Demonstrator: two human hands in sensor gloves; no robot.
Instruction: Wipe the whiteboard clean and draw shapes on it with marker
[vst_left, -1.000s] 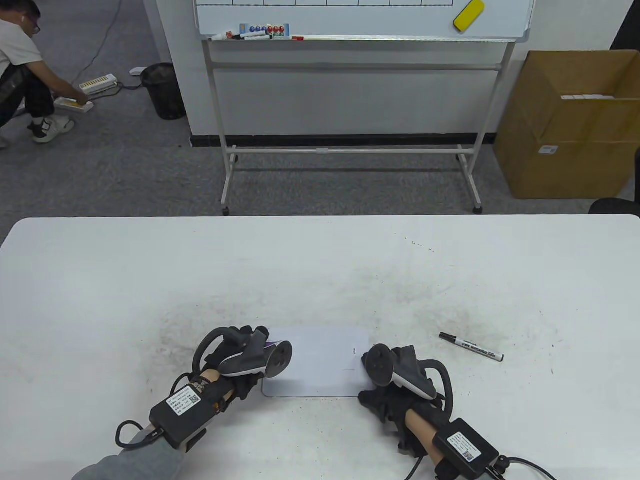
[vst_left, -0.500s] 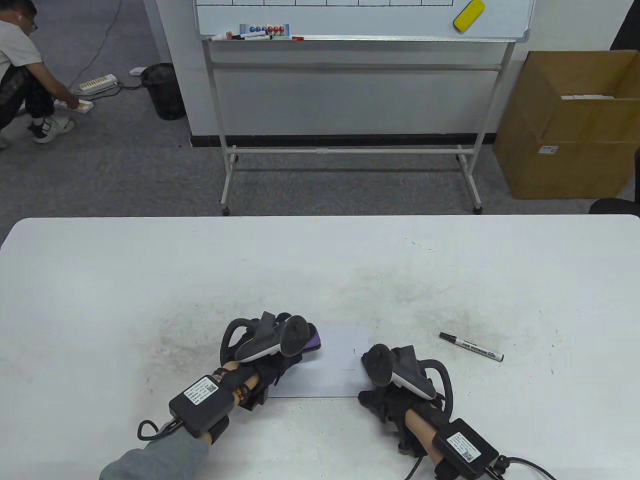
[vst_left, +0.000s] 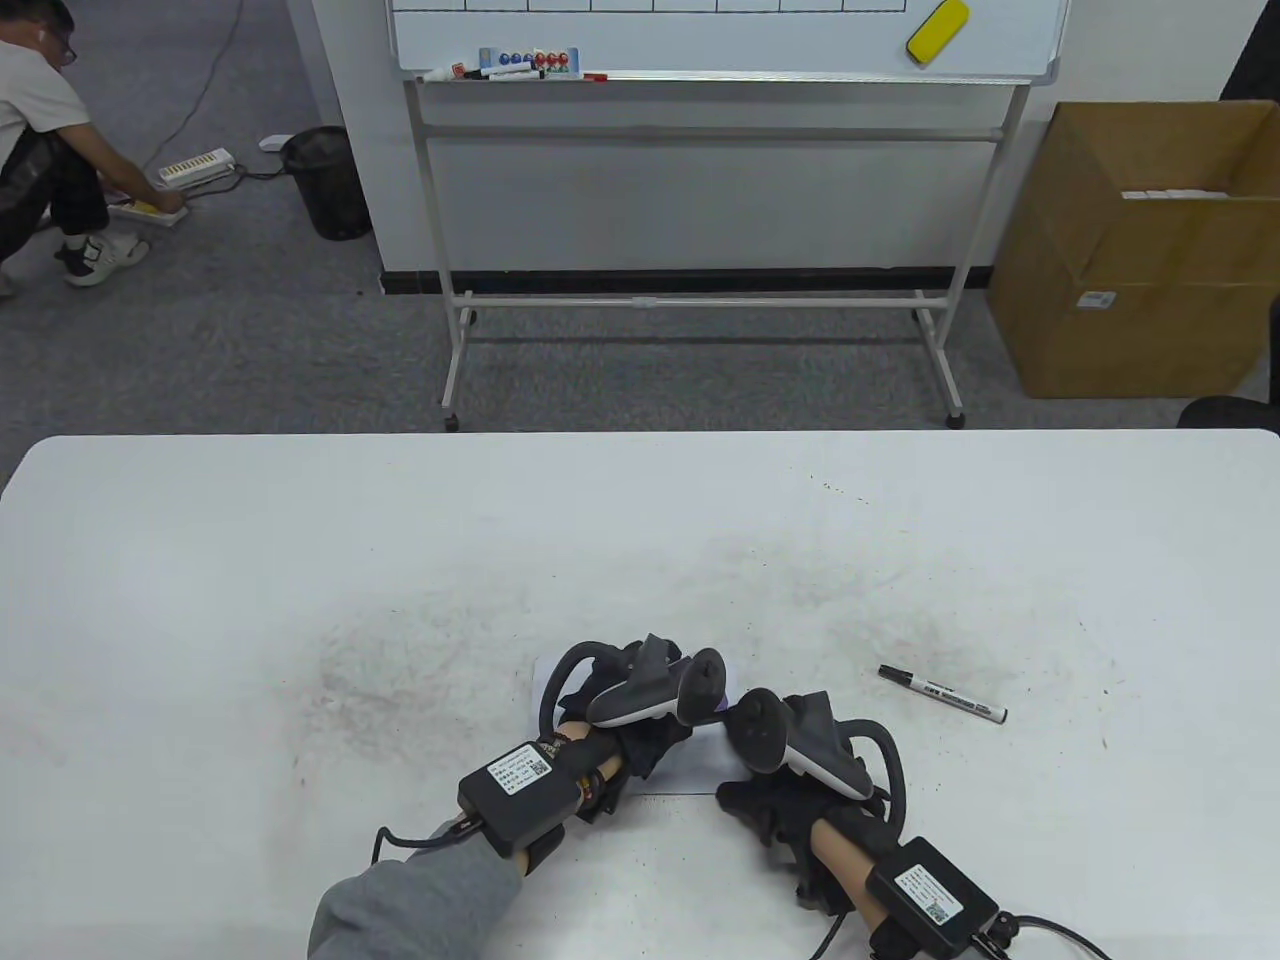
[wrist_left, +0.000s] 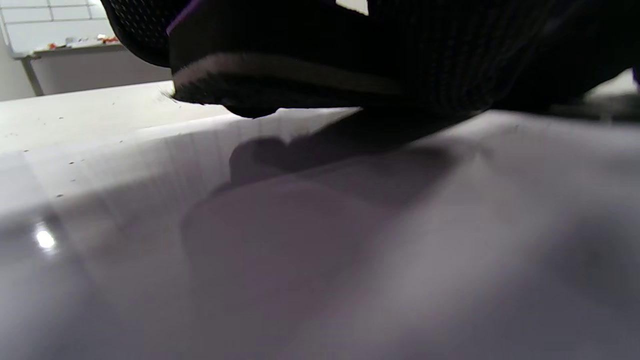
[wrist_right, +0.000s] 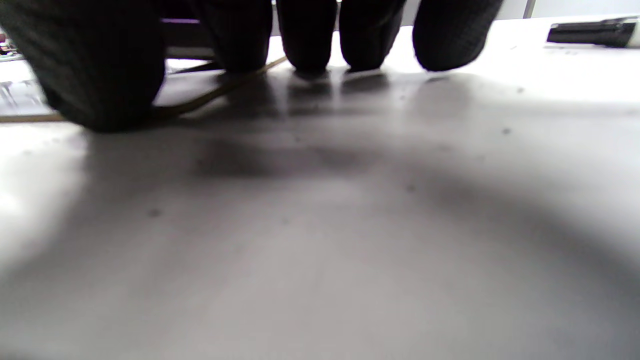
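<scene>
A small white whiteboard (vst_left: 688, 776) lies flat near the table's front edge, mostly covered by both hands. My left hand (vst_left: 650, 722) grips a purple eraser (vst_left: 723, 709) and holds it down on the board. In the left wrist view the eraser's dark felt underside (wrist_left: 280, 75) meets the glossy whiteboard (wrist_left: 300, 240). My right hand (vst_left: 775, 745) rests at the board's right end. Its fingertips (wrist_right: 310, 45) touch down on the surface and hold nothing. A black marker (vst_left: 942, 693) lies on the table to its right and shows as the marker (wrist_right: 590, 31) in the right wrist view.
Grey smudges mark the white table (vst_left: 300, 560). Beyond the table stands a large whiteboard on a wheeled stand (vst_left: 700, 150), with a cardboard box (vst_left: 1140, 250) to its right and a black bin (vst_left: 328, 182) to its left. A person (vst_left: 40, 140) crouches at the far left.
My left hand has slid the eraser rightward across the small board, from its left end to beside my right hand. My right hand and the marker have stayed put.
</scene>
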